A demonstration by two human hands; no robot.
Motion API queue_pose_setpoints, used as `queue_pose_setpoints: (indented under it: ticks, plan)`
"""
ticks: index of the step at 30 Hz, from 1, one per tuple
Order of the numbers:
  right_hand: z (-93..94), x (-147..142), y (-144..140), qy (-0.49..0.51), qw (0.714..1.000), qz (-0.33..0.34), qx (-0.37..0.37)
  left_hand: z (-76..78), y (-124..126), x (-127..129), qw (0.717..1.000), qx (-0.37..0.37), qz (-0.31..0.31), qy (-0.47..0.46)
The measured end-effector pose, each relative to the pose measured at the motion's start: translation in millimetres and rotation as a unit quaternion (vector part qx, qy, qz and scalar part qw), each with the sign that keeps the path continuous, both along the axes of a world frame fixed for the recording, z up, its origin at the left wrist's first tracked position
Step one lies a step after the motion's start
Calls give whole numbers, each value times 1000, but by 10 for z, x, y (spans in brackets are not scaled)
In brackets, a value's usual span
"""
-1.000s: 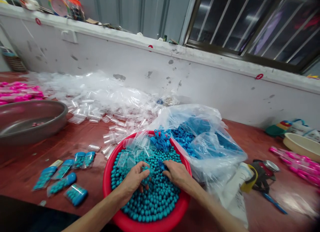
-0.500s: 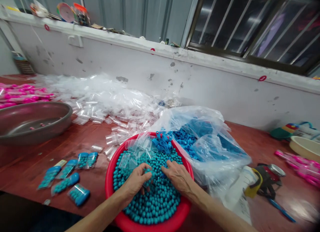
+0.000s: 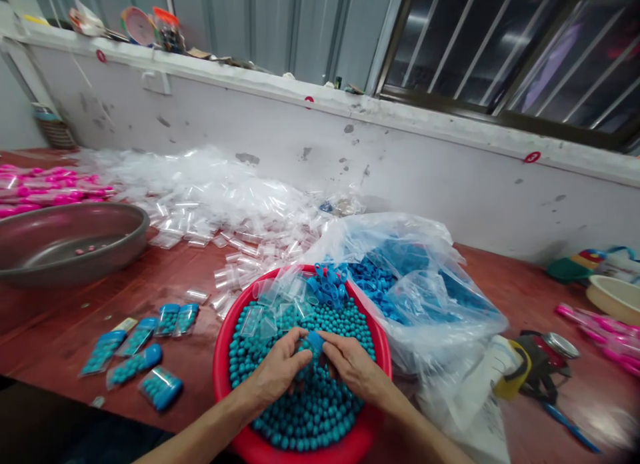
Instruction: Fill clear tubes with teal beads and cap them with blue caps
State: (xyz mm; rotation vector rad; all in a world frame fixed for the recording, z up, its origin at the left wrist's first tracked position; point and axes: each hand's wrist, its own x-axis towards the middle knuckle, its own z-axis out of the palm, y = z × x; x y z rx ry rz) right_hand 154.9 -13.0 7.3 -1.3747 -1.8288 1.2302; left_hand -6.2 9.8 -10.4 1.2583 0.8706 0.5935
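Observation:
Over a red basin [image 3: 220, 357] of teal beads [image 3: 310, 421], my two hands meet. My left hand [image 3: 280, 367] is closed around a small clear tube of beads [image 3: 303, 345], mostly hidden by the fingers. At the tube's end, my right hand [image 3: 353, 364] pinches a blue cap [image 3: 315, 339]; whether it is fully seated I cannot tell. Empty clear tubes [image 3: 265, 321] and loose blue caps [image 3: 330, 287] lie on the beads at the basin's far side.
Several capped bead tubes [image 3: 160, 387] lie left of the basin. Behind is a heap of clear tubes [image 3: 215, 184]. A plastic bag of blue caps [image 3: 425, 277] touches the basin's right side. A grey basin [image 3: 135, 227] stands left; a tape dispenser [image 3: 540, 364] lies right.
My right hand has come up from the beads to the left hand, bringing a blue cap to the tube's end. The view has shifted slightly.

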Motion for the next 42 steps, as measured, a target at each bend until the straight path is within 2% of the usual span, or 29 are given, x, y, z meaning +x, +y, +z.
queue_pose_setpoints:
  ticks: [2,3,6,8,10,16,19,22,24,25,27,29,31,32,36,38,42]
  plan:
    - [-50,-37,-2,30,998,-47,-27,1,-3,10,1000,-2,2,-18]
    - [-59,-59,-7,28,997,-69,-16,4,-6,14,1000,-5,9,-23]
    - [-19,-117,-51,-32,991,-94,95,33,-19,21,998,-16,43,-34]
    - [27,-137,-91,-77,983,-69,149,63,-32,25,997,-28,63,-40]
    - [36,-143,-124,-106,980,-39,162,88,-43,31,996,-38,74,-39]
    - [-181,-152,-167,-187,958,-16,217,42,-44,47,995,-33,94,-25]
    - [-188,-113,-135,-213,950,18,229,10,-43,45,995,-18,96,-14]
    - [-89,-21,-38,-149,970,23,192,10,-35,37,996,-2,93,-11]
    - [-37,35,43,-42,993,-31,102,15,-24,26,998,-3,67,-21]
    - [-29,51,80,18,996,-70,48,16,-19,20,998,-6,50,-26]
    - [-46,50,130,115,982,-148,-30,16,-16,9,999,-8,23,-30]
    - [-80,13,136,148,968,-200,-32,18,-26,3,1000,-5,17,-23]
    - [-97,-41,97,119,970,-210,19,23,-46,6,1000,1,26,-17]
    - [-96,-68,66,92,976,-192,44,26,-56,9,999,4,30,-18]
    - [-64,-159,-65,-42,993,-62,88,17,-59,23,997,40,55,-34]
    - [-64,-203,-102,-111,988,-30,108,-1,-40,25,994,75,75,-40]
    - [-73,-296,-134,-235,961,-31,143,-11,-22,35,991,99,68,-57]
